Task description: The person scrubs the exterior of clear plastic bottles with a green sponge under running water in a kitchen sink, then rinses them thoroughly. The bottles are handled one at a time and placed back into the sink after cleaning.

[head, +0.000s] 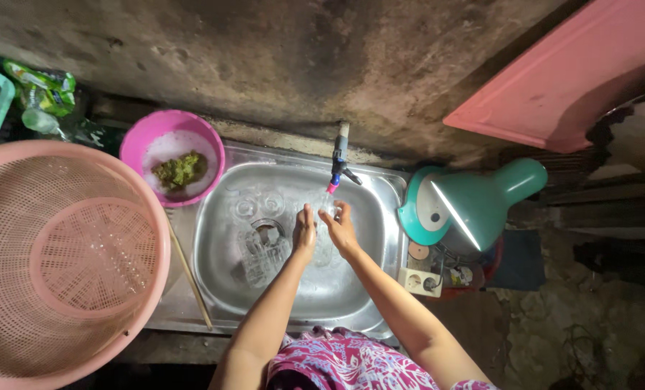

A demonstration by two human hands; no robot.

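Observation:
My left hand (304,232) and my right hand (341,228) are together under the tap (339,160) over the steel sink (218,238). Between them they hold a clear drinking glass (325,211), fingers wrapped around its sides. Other clear glasses (261,249) lie in the sink basin to the left of my hands, near the drain.
A large pink plastic colander basket (55,263) sits at the left. A small pink bowl (131,144) with green scraps rests on the sink's back-left corner. A teal lamp (474,206) and a white power socket (420,282) stand at the right. A thin wooden stick (189,276) lies on the drainboard.

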